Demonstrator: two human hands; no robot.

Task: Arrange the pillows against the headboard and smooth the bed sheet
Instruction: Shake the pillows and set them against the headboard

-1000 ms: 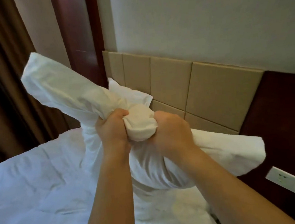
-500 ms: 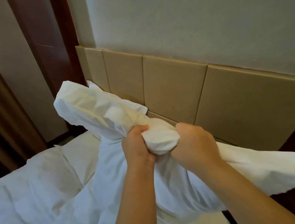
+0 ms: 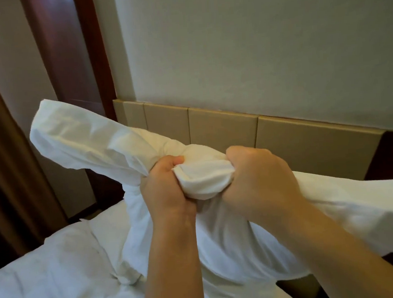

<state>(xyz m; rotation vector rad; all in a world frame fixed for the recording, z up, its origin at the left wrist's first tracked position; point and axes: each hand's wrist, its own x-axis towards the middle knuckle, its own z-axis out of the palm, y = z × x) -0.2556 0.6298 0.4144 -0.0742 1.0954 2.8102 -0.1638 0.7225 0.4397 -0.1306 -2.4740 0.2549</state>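
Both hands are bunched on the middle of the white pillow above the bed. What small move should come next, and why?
Probably lower the pillow toward the headboard and loosen the grip. The left hand and right hand squeeze its middle, so its ends flare out and it hangs above the bed sheet, not yet resting against the tan panels.

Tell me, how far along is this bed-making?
Early, by the look of it. Nothing looks finished: the bed sheet is creased, and no pillow is seen resting against the headboard. In hand: the left hand and right hand both clench the bunched middle of a white pillow, held up above the bed. Left: set it against the headboard, then smooth the sheet.
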